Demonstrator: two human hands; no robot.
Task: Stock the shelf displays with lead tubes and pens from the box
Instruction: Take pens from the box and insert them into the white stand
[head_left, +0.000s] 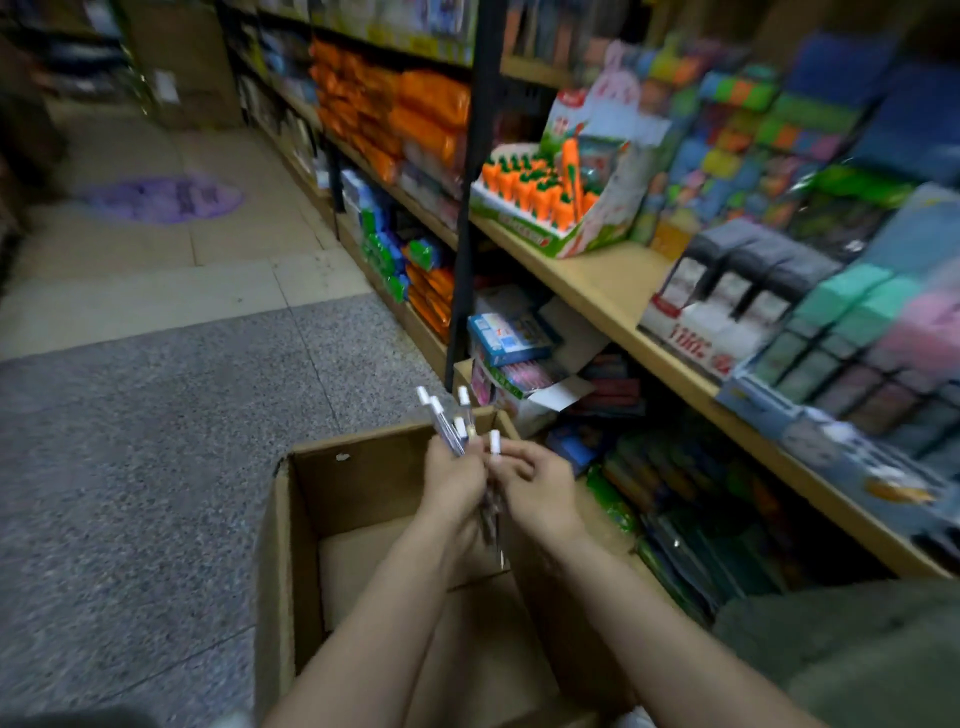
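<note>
An open cardboard box (291, 545) stands on the floor below me. Above it both hands hold a bunch of clear pens (452, 431) with white caps, fanned upward. My left hand (452, 483) grips the bunch from the left. My right hand (540, 483) pinches a pen at the bunch's right side. The pens' lower ends hang between my wrists. The wooden shelf (613, 291) with displays runs along the right.
A carrot-pen display box (550, 208) stands on the shelf's left end, and black-and-white and pastel stationery displays (737, 291) sit further right. Lower shelves hold packed boxes. Grey and beige tiled aisle floor (156, 415) stretches to the left.
</note>
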